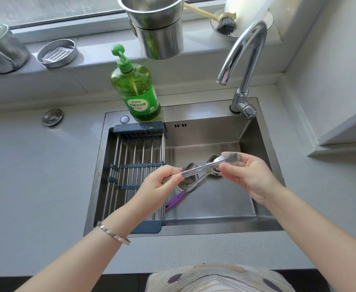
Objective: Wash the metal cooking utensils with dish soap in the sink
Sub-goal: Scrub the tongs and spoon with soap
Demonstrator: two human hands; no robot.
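Over the steel sink (246, 131), left hand (158, 186) and right hand (246, 175) grip the metal utensil (202, 167) at opposite ends.

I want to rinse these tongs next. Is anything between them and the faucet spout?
Nothing visible. The tongs, held at both ends by the left hand and right hand, are over the sink; the space up to the faucet spout is open. The soap bottle stands off to the left.
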